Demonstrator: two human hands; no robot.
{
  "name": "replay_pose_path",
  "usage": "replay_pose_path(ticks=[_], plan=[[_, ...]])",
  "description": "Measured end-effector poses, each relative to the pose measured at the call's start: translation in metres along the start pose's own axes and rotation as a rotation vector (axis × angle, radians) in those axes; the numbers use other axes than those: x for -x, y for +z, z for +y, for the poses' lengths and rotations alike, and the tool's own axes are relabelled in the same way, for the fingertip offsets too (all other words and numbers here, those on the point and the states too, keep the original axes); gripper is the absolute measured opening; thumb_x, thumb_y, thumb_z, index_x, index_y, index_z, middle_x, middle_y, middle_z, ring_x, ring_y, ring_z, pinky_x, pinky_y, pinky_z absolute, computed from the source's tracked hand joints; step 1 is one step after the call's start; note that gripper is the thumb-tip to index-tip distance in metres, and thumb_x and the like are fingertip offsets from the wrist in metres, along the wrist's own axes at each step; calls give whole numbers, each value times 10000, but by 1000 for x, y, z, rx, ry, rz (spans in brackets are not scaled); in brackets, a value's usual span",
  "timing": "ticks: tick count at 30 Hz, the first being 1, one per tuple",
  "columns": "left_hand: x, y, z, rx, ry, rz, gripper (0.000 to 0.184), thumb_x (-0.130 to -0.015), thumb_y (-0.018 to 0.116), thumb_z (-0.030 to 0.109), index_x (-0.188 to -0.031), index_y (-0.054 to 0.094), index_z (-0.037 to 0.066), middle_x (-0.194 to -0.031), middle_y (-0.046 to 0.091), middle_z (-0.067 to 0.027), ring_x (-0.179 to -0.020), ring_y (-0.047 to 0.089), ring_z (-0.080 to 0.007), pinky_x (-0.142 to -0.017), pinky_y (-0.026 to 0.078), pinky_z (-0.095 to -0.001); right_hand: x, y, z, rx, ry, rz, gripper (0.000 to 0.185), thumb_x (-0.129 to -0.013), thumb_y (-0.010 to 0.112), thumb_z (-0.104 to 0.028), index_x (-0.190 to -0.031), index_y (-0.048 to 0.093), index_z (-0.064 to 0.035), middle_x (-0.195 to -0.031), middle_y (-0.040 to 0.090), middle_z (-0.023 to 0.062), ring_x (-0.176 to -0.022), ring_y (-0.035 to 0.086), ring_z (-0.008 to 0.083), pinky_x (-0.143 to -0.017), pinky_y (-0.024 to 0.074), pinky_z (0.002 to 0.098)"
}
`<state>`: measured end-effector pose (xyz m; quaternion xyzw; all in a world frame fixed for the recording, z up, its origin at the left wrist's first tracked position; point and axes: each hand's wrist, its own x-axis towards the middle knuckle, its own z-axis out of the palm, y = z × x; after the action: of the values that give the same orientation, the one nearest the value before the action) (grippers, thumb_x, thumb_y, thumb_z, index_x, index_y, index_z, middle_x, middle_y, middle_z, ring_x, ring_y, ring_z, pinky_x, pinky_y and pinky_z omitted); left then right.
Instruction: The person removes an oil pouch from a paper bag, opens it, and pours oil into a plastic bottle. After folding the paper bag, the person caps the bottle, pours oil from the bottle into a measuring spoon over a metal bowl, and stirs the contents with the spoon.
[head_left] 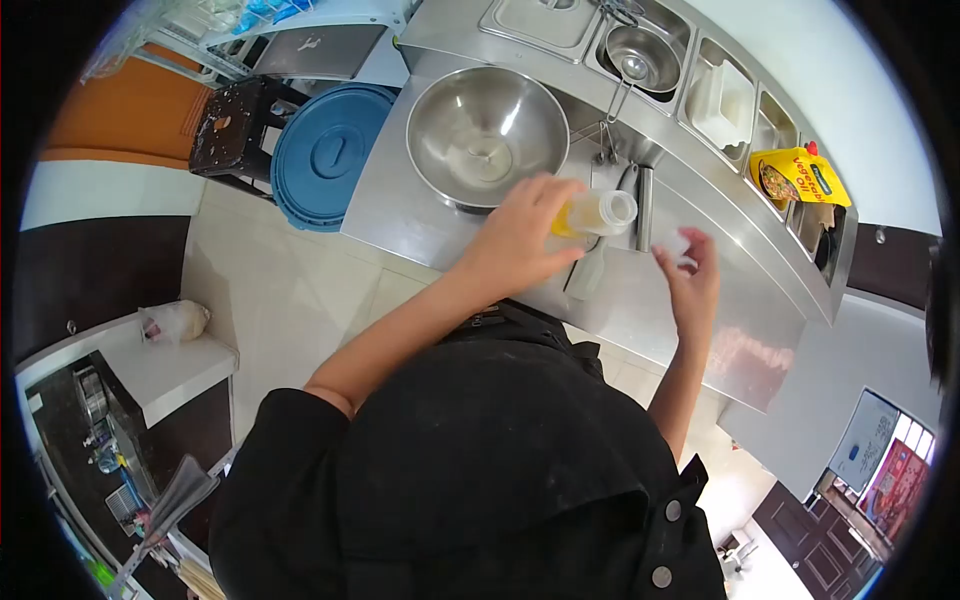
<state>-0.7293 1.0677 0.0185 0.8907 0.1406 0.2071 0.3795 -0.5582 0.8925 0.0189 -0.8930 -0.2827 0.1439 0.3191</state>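
My left hand [525, 235] is wrapped round a clear bottle [585, 214] with yellow liquid in its lower part. The bottle is tipped sideways, its open white-rimmed mouth pointing right. Apart from it, my right hand [692, 275] pinches a small whitish translucent piece [685, 258] that looks like a cap, partly hidden by the fingers. Just beyond my left hand stands a large steel mixing bowl [450, 120], with a little pale matter or reflection at its bottom. Below the bottle lies a whitish flat blade, like a spatula's [588, 273], on the steel counter [690, 330].
A long metal utensil [645, 205] and a wire-handled tool [608, 140] lie beyond the bottle. Steel pans line the back, one holding a small steel bowl [642, 58]. A yellow vegetable oil pouch [800, 176] sits right. A blue lidded bin [330, 155] stands left.
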Motion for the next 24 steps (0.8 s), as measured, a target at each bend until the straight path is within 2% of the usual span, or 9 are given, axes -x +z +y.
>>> replay_pose_path(ticks=[2, 8, 12, 13, 17, 18, 22, 23, 24], plan=[[-17, 25, -13, 140, 41, 193, 579, -674, 711, 160, -1196, 491, 40, -1161, 522, -97, -989, 532, -281, -837, 435, -336, -7, 7, -25, -666, -123, 59, 392, -758, 717, -131, -1107, 561, -44, -938, 582, 55, -815, 545, 161, -768, 445, 293], [-30, 74, -42, 289, 54, 210, 591, -647, 760, 220, -1171, 528, 76, -1095, 573, -81, -958, 562, -280, -840, 443, -352, -11, 54, -73, -952, -213, 147, 346, -765, 701, -58, -1078, 564, -5, -953, 587, 46, -832, 540, 142, -780, 441, 279], [-30, 65, -42, 309, 21, 75, 535, -587, 768, 158, -1082, 582, 74, -1018, 609, -75, -853, 586, -264, -745, 461, -339, -3, 43, -54, -443, -265, 46, 337, -795, 655, -16, -1113, 541, -12, -1028, 582, 101, -918, 562, 177, -810, 441, 273], [-30, 65, -41, 314, 23, 74, 535, -587, 768, 158, -1082, 582, 74, -1018, 609, -75, -853, 586, -264, -745, 461, -339, -4, 36, -56, -439, -263, 49, 337, -795, 655, -16, -1113, 541, -12, -1028, 582, 101, -918, 562, 177, -810, 441, 273], [-33, 61, -42, 256, 50, 72, 472, -577, 774, 167, -1010, 609, 81, -928, 626, -67, -783, 594, -262, -706, 465, -342, -17, -4, -92, 108, -464, -275, 321, -775, 668, -33, -1079, 566, -20, -1019, 588, 95, -888, 574, 178, -782, 448, 276], [-34, 62, -43, 260, 52, 73, 472, -577, 774, 167, -1010, 609, 81, -928, 626, -67, -783, 594, -262, -706, 465, -342, -19, -6, -96, 112, -463, -273, 321, -775, 668, -33, -1079, 566, -20, -1019, 588, 95, -888, 574, 178, -782, 448, 276], [-34, 66, -45, 264, 45, 75, 461, -580, 771, 164, -1001, 601, 81, -915, 616, -74, -781, 587, -264, -706, 463, -348, -28, -8, -110, 534, -585, -411, 324, -731, 699, -80, -1037, 598, -43, -1015, 593, 70, -810, 582, 203, -733, 458, 299], [-34, 67, -46, 268, 45, 75, 461, -580, 771, 164, -1001, 601, 81, -915, 616, -74, -781, 587, -264, -706, 463, -348, -31, -5, -112, 538, -583, -411, 324, -731, 699, -80, -1037, 598, -43, -1015, 593, 70, -810, 582, 203, -733, 458, 299], [-34, 68, -46, 271, 45, 63, 474, -588, 769, 166, -1022, 599, 80, -922, 617, -70, -784, 588, -262, -708, 463, -345, -33, 1, -116, 666, -457, -391, 319, -727, 701, -95, -1026, 603, -46, -997, 596, 69, -783, 579, 208, -718, 458, 306]])
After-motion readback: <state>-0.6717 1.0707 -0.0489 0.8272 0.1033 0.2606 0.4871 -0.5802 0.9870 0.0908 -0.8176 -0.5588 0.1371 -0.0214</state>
